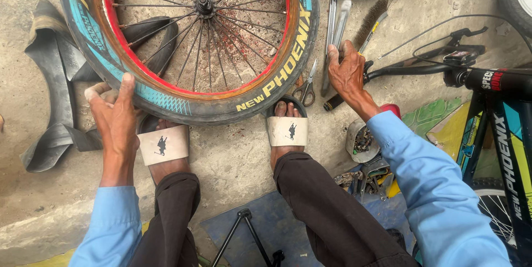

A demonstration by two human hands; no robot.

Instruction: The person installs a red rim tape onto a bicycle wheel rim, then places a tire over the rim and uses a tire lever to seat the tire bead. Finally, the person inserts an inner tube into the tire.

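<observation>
A spoked bicycle wheel with a black tyre point(288, 65), red rim and teal and yellow side bands lies flat on the concrete in front of my sandalled feet. My left hand point(115, 116) grips the tyre's near left edge, thumb on top. My right hand point(347, 73) rests on the ground right of the wheel, its fingers closing over the lower end of two flat metal tyre levers point(336, 20). Scissors point(308, 85) lie between the wheel and that hand.
A black inner tube point(55, 78) sprawls at the left. A wire brush point(370, 20) lies beside the levers. An upturned bicycle with black handlebar point(421, 68) and frame point(507, 134) fills the right. A small tin of parts point(361, 140) sits by my right foot.
</observation>
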